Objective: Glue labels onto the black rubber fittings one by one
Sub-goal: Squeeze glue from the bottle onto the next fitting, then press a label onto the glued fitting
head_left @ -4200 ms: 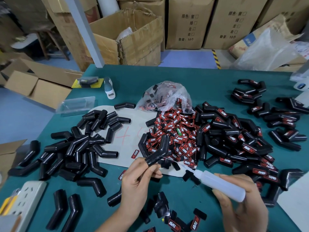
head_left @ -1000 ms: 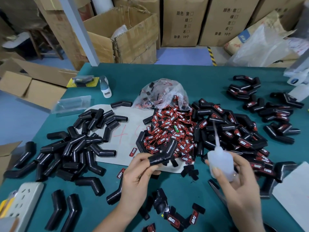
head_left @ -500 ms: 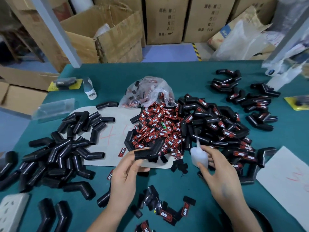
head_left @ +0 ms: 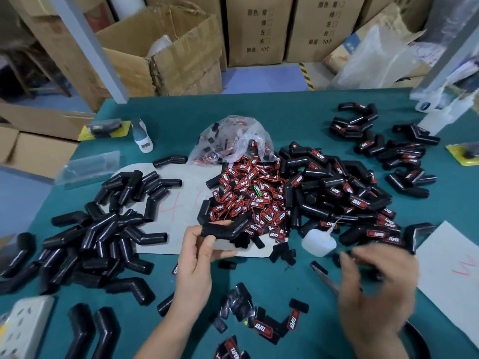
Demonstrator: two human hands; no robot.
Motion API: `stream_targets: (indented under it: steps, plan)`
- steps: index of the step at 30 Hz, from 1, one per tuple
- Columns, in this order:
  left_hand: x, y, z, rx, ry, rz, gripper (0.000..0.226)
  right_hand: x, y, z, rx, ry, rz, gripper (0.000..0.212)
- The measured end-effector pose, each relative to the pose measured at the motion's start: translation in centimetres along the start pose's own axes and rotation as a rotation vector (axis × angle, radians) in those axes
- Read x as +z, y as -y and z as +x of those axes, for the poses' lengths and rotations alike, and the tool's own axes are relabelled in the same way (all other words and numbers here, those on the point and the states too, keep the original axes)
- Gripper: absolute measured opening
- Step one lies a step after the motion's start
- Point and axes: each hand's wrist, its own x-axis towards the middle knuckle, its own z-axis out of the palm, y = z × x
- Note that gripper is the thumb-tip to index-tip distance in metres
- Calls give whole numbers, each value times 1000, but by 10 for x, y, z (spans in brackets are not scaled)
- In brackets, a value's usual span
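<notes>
Left hand (head_left: pixel 197 257) grip pinching black fitting (head_left: pixel 225 228), right hand (head_left: pixel 375 288) blurred, grip unclear

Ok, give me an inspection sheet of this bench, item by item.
Surface: green table, crowded.
Job's things: left hand holds a bent black fitting; pile of red and black labels; glue bottle stands on the table; unlabelled fittings at left, labelled fittings at right.
Clutter: plastic bag, scissors, white paper sheet.
Hands: right hand blurred, holds nothing visible.
Cables: nothing seen.
Surroundings: cardboard boxes behind the table; power strip at lower left.
</notes>
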Motion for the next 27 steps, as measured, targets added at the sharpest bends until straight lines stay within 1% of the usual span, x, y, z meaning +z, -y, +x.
stream_targets:
  steps: [1,2,3,4,6,7,8,9,10,12,13,16,18,20,21,22,23,24,25,26,27]
  plan:
    - [-1,2,1,-7,-11,-10,16,4,9,-6,-107,45,52,13]
    - [-2,3,1,-8,-21,-25,16,13,16,-12,-166,134,70,13]
    - [-3,3,2,-3,-26,-40,16,25,21,-16,-196,249,31,7]
    - [-3,3,3,8,-24,-53,15,39,27,-19,-189,358,-75,21]
    - [-3,0,4,19,-18,-82,12,66,29,-16,-153,596,-296,66]
    - [-4,-1,5,10,-20,-103,12,76,31,-10,-117,660,-369,80]
    - [-4,-1,5,-6,-23,-127,13,86,30,-4,-93,685,-422,84]
    - [-5,0,5,-24,-27,-150,14,93,29,2,-75,686,-476,80]
    - [-5,0,5,-42,-26,-168,16,100,28,5,-60,680,-524,72]
    - [-7,0,5,-77,-9,-199,19,110,29,11,-49,635,-595,55]
    - [-7,1,5,-87,17,-220,19,113,27,12,-59,604,-614,51]
    - [-6,-4,3,-109,143,-293,22,116,23,14,-74,572,-588,50]
    - [-6,-9,1,-163,192,-367,23,112,25,11,-112,577,-562,44]
    - [-5,-14,0,-208,207,-412,23,104,27,5,-140,562,-472,38]
    - [-5,-15,0,-227,206,-414,23,98,27,1,-115,553,-385,32]
    - [-4,-16,-1,-247,203,-411,23,91,28,-2,-45,575,-275,24]
    - [-4,-16,-1,-262,204,-413,23,83,31,-5,85,625,-113,16]
    - [-4,-18,-1,-272,210,-422,23,76,34,-8,258,677,95,16]
    - [-3,-19,-1,-280,220,-436,27,70,36,-12,429,704,314,21]
    - [-3,-19,-2,-289,233,-448,33,66,37,-16,553,698,487,27]
    - [-2,-20,-2,-300,240,-459,38,63,36,-18,633,681,622,28]
